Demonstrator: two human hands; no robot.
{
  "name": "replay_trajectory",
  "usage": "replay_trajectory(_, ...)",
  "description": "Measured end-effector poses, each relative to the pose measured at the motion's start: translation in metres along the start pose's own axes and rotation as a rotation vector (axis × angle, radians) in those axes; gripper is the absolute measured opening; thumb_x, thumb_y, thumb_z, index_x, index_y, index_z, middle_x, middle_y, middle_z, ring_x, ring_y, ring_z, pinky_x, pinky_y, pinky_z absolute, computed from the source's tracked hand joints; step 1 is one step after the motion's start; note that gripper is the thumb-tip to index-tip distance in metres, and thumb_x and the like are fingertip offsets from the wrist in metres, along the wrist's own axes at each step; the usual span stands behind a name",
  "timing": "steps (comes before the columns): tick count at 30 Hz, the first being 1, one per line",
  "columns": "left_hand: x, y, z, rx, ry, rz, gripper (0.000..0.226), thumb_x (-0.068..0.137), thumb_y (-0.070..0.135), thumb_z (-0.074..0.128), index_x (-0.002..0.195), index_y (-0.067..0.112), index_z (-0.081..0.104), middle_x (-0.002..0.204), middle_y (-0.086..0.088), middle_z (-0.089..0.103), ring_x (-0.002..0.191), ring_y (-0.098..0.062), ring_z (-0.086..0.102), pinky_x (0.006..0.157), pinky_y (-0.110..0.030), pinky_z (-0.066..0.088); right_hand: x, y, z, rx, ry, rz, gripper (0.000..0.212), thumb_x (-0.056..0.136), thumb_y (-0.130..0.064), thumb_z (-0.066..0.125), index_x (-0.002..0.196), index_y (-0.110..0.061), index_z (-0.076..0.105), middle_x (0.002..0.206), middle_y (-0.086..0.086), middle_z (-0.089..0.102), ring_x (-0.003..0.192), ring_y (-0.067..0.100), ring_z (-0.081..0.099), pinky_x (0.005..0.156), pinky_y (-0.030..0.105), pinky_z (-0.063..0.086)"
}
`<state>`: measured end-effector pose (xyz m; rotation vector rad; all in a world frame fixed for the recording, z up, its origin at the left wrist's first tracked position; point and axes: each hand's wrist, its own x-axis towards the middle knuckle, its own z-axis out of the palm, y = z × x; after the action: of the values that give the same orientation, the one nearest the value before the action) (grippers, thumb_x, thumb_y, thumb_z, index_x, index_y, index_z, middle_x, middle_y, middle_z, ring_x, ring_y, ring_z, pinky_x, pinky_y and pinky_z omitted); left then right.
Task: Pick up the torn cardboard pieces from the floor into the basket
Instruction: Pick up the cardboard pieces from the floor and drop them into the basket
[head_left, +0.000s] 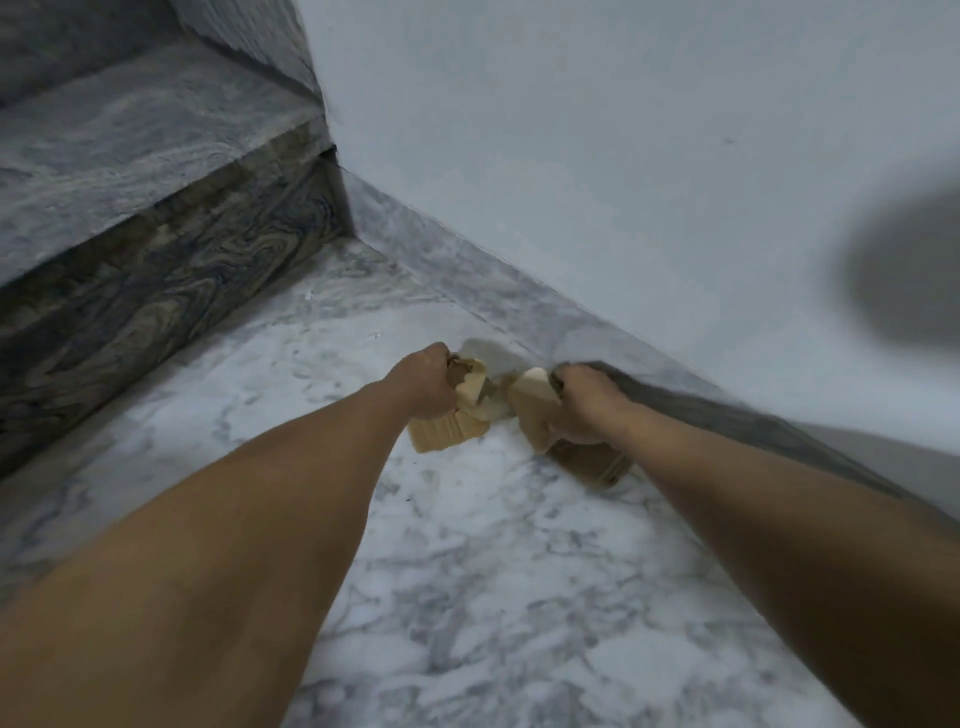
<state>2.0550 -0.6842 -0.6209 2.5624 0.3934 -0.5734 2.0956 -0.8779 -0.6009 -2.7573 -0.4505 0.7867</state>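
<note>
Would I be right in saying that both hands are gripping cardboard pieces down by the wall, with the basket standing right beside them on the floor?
Not quite: no basket is in view. The head view shows only marble floor, a step and the wall around them. The rest holds: the left hand and right hand each grip cardboard pieces by the wall.

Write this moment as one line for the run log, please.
left hand: grips cardboard pieces | right hand: grips cardboard piece | basket: not in view
</note>
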Motion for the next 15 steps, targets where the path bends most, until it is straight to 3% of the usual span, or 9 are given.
replay_trajectory(4,-0.025,0.017,-0.002,-0.021,-0.066,-0.032,0.032,0.082,0.011,0.069,0.11,0.005,0.055,0.104,-0.008,0.051,0.089,-0.022,0.049,0.065,-0.029,0.04,-0.019,0.009,-0.026,0.088,-0.012,-0.06,0.047,0.077,-0.017,0.077,0.12,-0.006,0.06,0.121,0.012,0.064,0.106,0.025,0.061,0.076,0.025,0.043)
replay_trajectory(7,-0.045,0.039,-0.019,-0.028,-0.062,-0.03,0.042,0.082,0.014,0.072,0.118,0.004,0.055,0.114,-0.011,0.054,0.1,-0.026,0.054,0.075,-0.033,0.045,-0.039,0.007,-0.059,0.147,0.013,-0.096,0.045,0.076,-0.014,0.076,0.119,-0.009,0.061,0.11,0.007,0.065,0.093,0.021,0.061,0.066,0.021,0.043)
replay_trajectory(10,-0.081,0.056,-0.046,-0.033,-0.029,-0.053,0.045,0.082,0.015,0.072,0.122,0.005,0.054,0.12,-0.012,0.054,0.105,-0.028,0.054,0.082,-0.036,0.046,-0.072,-0.004,-0.098,0.031,0.035,-0.131,0.048,0.073,-0.024,0.077,0.117,-0.015,0.059,0.103,0.003,0.061,0.085,0.021,0.056,0.051,0.022,0.035)
replay_trajectory(12,-0.104,0.061,-0.067,-0.011,0.001,-0.057,0.043,0.082,0.015,0.072,0.12,0.004,0.056,0.119,-0.014,0.057,0.108,-0.031,0.056,0.082,-0.036,0.046,-0.092,-0.013,-0.116,-0.028,0.045,-0.133,0.052,0.071,-0.029,0.078,0.118,-0.019,0.057,0.103,0.003,0.06,0.083,0.022,0.056,0.052,0.023,0.034)
replay_trajectory(15,-0.15,0.058,-0.1,0.01,0.06,-0.073,0.039,0.082,0.015,0.072,0.117,0.006,0.06,0.118,-0.014,0.06,0.108,-0.031,0.057,0.088,-0.039,0.05,-0.125,-0.036,-0.136,0.032,0.04,-0.2,0.049,0.074,-0.019,0.079,0.117,-0.011,0.057,0.103,0.006,0.059,0.08,0.019,0.056,0.056,0.022,0.037)
